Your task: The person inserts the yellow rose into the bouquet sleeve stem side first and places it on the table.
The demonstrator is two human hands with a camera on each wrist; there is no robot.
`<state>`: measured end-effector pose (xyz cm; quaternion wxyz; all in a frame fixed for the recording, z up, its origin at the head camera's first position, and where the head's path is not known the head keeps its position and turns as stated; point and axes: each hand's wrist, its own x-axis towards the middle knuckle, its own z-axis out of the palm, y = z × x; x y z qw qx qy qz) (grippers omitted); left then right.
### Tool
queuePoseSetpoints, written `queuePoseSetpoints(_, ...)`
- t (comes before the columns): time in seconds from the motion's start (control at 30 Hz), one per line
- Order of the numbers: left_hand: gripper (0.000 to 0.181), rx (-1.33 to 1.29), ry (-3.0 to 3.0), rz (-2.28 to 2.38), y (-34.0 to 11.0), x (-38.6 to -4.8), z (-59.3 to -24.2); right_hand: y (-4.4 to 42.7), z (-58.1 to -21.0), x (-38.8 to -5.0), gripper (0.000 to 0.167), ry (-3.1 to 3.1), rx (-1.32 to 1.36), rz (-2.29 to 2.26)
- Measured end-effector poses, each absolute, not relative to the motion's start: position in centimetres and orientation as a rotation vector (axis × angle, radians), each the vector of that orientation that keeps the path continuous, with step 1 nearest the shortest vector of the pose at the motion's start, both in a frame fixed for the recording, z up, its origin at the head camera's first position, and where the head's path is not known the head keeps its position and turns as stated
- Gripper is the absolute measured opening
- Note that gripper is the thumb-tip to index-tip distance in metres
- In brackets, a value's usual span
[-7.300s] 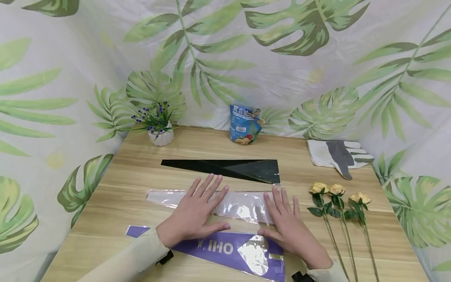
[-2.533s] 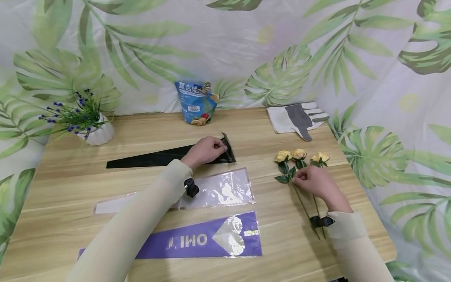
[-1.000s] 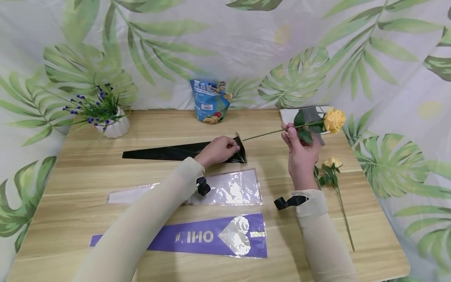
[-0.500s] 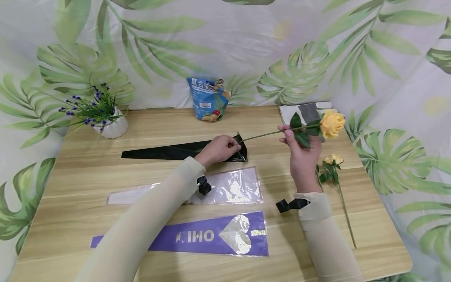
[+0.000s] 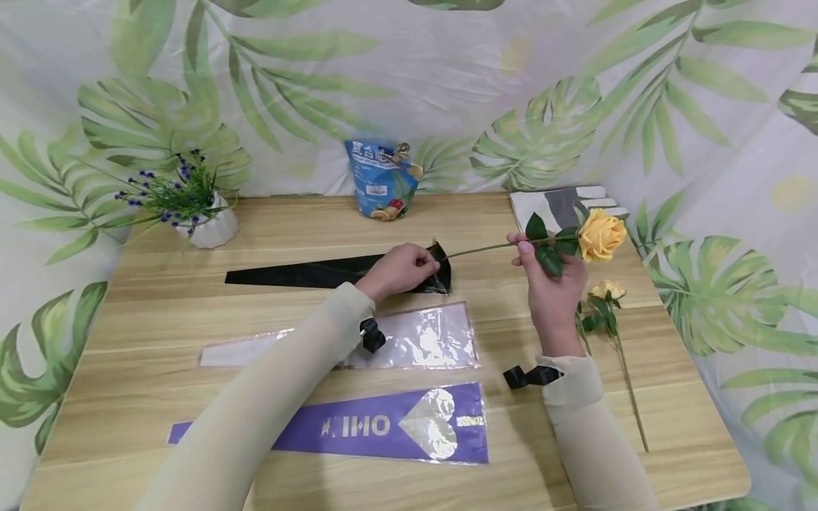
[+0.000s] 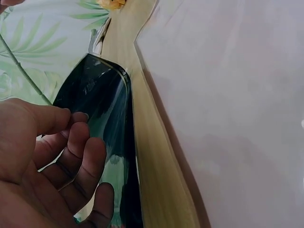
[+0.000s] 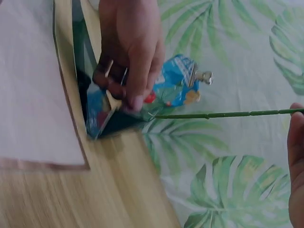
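A black flower sleeve (image 5: 300,275) lies lengthwise on the table, its wide right end lifted open. My left hand (image 5: 399,271) pinches the edge of that mouth between thumb and index finger; the left wrist view shows the sleeve's glossy film (image 6: 97,85) spread beyond the fingertips. My right hand (image 5: 552,298) holds a yellow rose (image 5: 602,234) by its stem, bloom to the right. The stem (image 7: 228,114) runs left to the sleeve mouth; its tip is at or just inside the opening, and I cannot tell how far in.
Nearer me lie a clear sleeve (image 5: 424,337) and a purple sleeve (image 5: 358,426) with a heart window. Other yellow roses (image 5: 608,289) lie at right, partly behind my right arm. Along the back stand a potted plant (image 5: 214,227), a blue pouch (image 5: 380,181) and a work glove (image 5: 537,204).
Both hands were spread over the clear sleeve. Since then the left has pinched the black sleeve open, and the right has picked up one rose and brought its stem to the mouth.
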<state>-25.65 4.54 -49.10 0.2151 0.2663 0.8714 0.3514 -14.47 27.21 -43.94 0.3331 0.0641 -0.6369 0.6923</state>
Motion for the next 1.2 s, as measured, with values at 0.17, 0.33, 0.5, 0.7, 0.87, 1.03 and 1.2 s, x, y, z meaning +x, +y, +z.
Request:
queuePoseSetpoints(0.17,0.033,0.749,2.406,0.985,4.8,-25.6,-49.0,26.7,-43.7,-13.8,0.023,-1.682,0.304,1.778)
queuePoseSetpoints(0.33,0.028,0.732,2.403,0.991,4.8,-25.5,-49.0,26.3,-44.4,-14.0,0.024,-1.726,0.377,1.741)
queuePoseSetpoints(0.5,0.027,0.732,2.401,1.016,4.9,-25.5,-48.7,26.8,-46.0,-14.9,0.024,-1.726,0.138,1.859)
queuePoseSetpoints(0.7,0.026,0.764,2.379,1.057,4.8,-25.3,-48.4,27.6,-48.0,-15.8,0.037,-1.528,-0.317,2.175)
queuePoseSetpoints(0.87,0.025,0.762,2.369,1.064,4.9,-25.3,-48.8,27.9,-49.1,-16.2,0.051,-1.422,-0.45,2.28)
queuePoseSetpoints(1.03,0.025,0.76,2.373,1.068,5.1,-25.4,-49.2,28.2,-48.9,-16.1,0.052,-1.404,-0.399,2.317)
queuePoseSetpoints(1.2,0.025,0.76,2.37,1.071,5.3,-25.6,-49.4,28.8,-48.2,-15.8,0.052,-1.361,-0.364,2.406)
